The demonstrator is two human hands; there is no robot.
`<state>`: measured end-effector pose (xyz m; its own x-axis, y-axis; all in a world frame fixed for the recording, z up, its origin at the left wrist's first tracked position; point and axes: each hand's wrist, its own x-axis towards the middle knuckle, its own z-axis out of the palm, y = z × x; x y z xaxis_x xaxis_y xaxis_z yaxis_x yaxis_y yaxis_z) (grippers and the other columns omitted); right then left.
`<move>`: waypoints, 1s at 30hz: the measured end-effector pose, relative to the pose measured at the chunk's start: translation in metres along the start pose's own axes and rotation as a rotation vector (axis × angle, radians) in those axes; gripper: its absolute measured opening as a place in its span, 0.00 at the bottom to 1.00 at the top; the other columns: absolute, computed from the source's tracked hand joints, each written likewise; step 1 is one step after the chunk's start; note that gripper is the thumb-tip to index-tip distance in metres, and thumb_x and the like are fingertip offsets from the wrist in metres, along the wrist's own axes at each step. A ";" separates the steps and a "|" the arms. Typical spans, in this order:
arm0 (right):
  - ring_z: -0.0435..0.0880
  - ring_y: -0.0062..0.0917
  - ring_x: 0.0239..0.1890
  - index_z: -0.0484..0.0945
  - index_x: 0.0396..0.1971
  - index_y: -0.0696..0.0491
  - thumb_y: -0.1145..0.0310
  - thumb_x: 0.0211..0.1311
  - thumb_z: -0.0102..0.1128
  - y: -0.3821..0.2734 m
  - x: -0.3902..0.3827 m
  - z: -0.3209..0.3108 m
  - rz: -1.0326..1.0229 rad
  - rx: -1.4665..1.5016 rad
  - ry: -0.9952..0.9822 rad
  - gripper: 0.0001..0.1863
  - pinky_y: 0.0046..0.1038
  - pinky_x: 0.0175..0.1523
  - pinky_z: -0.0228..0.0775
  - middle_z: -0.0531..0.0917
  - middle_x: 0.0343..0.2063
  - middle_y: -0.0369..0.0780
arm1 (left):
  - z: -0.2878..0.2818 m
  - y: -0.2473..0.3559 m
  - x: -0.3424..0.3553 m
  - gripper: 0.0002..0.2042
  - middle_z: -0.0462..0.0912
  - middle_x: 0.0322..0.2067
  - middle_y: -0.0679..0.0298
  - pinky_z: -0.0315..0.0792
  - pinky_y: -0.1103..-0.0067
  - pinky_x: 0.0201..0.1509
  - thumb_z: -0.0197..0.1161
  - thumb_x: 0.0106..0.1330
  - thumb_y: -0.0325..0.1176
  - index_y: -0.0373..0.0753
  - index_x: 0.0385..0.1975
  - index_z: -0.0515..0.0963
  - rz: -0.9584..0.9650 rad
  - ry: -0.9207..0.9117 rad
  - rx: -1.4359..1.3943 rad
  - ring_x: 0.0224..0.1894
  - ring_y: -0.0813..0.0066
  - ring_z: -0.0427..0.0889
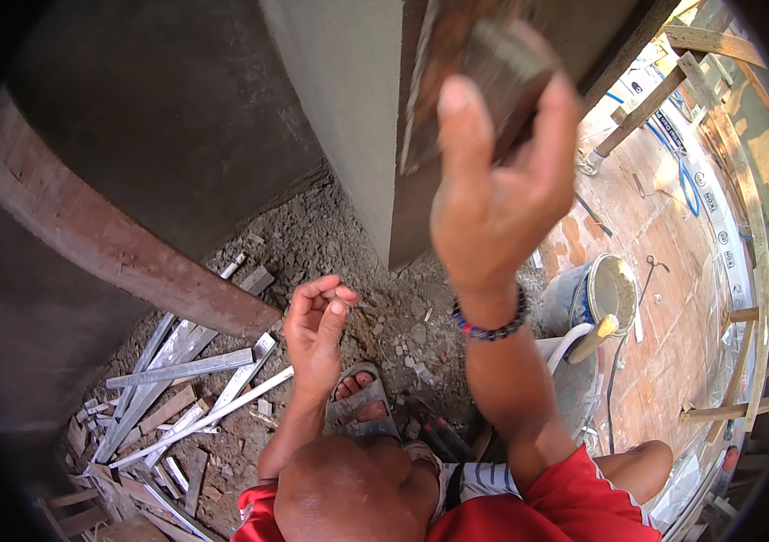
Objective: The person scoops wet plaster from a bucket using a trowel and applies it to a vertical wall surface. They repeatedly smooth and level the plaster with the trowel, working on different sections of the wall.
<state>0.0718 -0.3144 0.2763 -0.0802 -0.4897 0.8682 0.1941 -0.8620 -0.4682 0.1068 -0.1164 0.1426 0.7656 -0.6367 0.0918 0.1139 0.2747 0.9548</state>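
Observation:
My right hand (506, 190) is raised at the upper middle, fingers and thumb wrapped round the blocky wooden grip of a plastering float (429, 113). The float's flat brown board lies along the face of a grey plastered column (357, 99), near its vertical corner. Motion blurs the hand and grip a little. Lower and to the left, my left hand (314, 334) hangs over the rubble in front of the column's foot. Its fingers are loosely curled and the thumb stands slightly apart from them, with nothing seen between.
Metal and wood offcuts (181, 370) litter the ground at left, below a slanting reddish-brown board (113, 230). At right stand a mortar-smeared bucket (574, 298) and a tool with a wooden handle (594, 339). Timber props (642, 108) and blue cord (687, 185) lie beyond, by the tiled floor (664, 361).

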 end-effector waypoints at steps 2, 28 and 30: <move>0.74 0.32 0.31 0.77 0.52 0.61 0.73 0.57 0.67 0.007 -0.058 -0.011 0.097 -0.100 -0.070 0.22 0.32 0.37 0.67 0.76 0.32 0.43 | 0.003 -0.003 -0.003 0.15 0.81 0.39 0.59 0.70 0.74 0.54 0.61 0.69 0.30 0.32 0.51 0.71 -0.036 -0.012 -0.004 0.43 0.71 0.80; 0.84 0.29 0.44 0.68 0.61 0.51 0.59 0.68 0.58 -0.057 -0.216 -0.107 1.799 1.741 -0.090 0.24 0.30 0.44 0.80 0.81 0.48 0.43 | -0.007 0.023 0.008 0.29 0.76 0.55 0.46 0.77 0.60 0.58 0.71 0.60 0.42 0.33 0.57 0.73 -0.181 -0.469 -0.212 0.59 0.52 0.76; 0.82 0.21 0.37 0.71 0.57 0.51 0.61 0.72 0.54 -0.057 -0.213 -0.102 1.844 1.615 -0.163 0.18 0.21 0.36 0.76 0.82 0.41 0.41 | -0.012 0.034 0.014 0.29 0.78 0.52 0.54 0.73 0.70 0.59 0.71 0.62 0.43 0.31 0.56 0.69 0.029 -0.369 -0.183 0.55 0.66 0.79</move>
<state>-0.0220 -0.1744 0.1011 0.9749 -0.2187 -0.0424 0.2157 0.9742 -0.0670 0.1287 -0.1072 0.1729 0.4955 -0.8334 0.2449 0.2317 0.3985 0.8874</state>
